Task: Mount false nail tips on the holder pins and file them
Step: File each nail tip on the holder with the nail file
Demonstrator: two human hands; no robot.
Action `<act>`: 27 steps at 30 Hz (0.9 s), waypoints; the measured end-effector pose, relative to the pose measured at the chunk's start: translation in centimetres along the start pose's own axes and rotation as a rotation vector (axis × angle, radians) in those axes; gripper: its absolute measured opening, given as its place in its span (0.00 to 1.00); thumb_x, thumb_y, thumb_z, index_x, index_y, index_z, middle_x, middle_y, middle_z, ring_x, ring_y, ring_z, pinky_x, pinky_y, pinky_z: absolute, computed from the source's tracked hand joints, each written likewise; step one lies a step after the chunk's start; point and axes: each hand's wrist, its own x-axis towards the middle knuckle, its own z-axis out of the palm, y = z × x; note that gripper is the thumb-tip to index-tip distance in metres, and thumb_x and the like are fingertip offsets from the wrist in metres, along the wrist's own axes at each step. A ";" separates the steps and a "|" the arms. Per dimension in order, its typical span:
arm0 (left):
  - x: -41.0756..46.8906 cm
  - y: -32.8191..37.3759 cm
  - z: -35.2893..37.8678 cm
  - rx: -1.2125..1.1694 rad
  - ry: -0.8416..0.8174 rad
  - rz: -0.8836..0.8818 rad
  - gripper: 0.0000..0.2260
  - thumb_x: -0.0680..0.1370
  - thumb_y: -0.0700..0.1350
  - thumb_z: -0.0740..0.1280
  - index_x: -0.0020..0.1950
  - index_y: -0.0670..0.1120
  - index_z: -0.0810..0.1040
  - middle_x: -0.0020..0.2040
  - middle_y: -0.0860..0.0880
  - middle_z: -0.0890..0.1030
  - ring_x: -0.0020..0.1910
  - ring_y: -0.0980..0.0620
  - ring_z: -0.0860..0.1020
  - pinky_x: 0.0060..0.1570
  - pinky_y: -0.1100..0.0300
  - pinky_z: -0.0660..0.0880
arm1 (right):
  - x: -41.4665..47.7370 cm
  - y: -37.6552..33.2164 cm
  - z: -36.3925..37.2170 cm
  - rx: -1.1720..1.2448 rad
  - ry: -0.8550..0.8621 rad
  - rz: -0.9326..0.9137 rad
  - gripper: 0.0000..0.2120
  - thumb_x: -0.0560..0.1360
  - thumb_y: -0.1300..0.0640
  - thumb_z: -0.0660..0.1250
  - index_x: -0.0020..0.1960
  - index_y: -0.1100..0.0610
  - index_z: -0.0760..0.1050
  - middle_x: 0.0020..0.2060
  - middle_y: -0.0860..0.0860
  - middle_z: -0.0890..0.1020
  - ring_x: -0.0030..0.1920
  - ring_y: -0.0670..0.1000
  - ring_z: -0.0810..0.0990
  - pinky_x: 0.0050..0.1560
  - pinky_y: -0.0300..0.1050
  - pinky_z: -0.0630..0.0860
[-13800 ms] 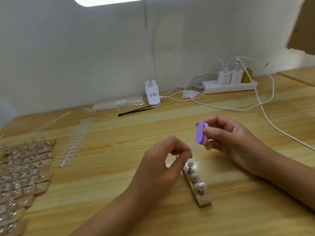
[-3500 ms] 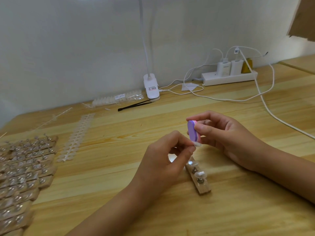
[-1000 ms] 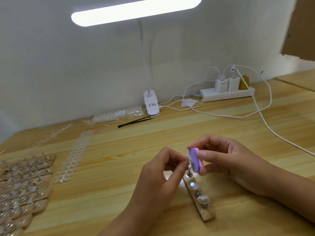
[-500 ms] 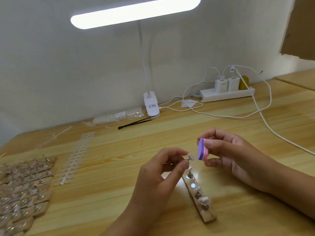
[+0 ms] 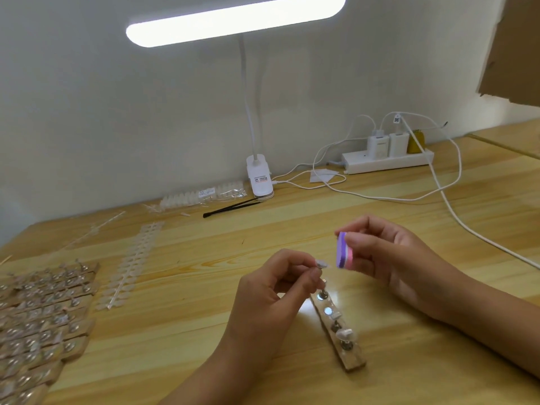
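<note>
Head view: wooden desk [image 5: 204, 258] against a white wall [image 5: 87, 112] (lamp [image 5: 233, 19] on), cables [image 5: 380, 197] along its far edge. Left hand [image 5: 271, 296] pinches a nail tip [image 5: 320, 263]; right hand [image 5: 391, 258] grips the purple file [image 5: 344, 251].

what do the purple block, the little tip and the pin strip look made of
The purple block is likely foam, matte, with purple, pink and white layers on its edge.
The tip is probably clear plastic, glossy and translucent.
The pin strip looks like bare matte wood; its pins seem shiny metal, glinting in the light.
</note>
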 end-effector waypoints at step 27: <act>0.1 -0.1 0.1 -0.010 -0.047 0.008 0.05 0.78 0.42 0.69 0.48 0.52 0.80 0.41 0.52 0.85 0.44 0.55 0.83 0.45 0.67 0.76 | 0.2 0.2 0.1 0.050 -0.027 0.079 0.06 0.68 0.58 0.76 0.45 0.56 0.84 0.34 0.50 0.79 0.34 0.43 0.79 0.36 0.34 0.77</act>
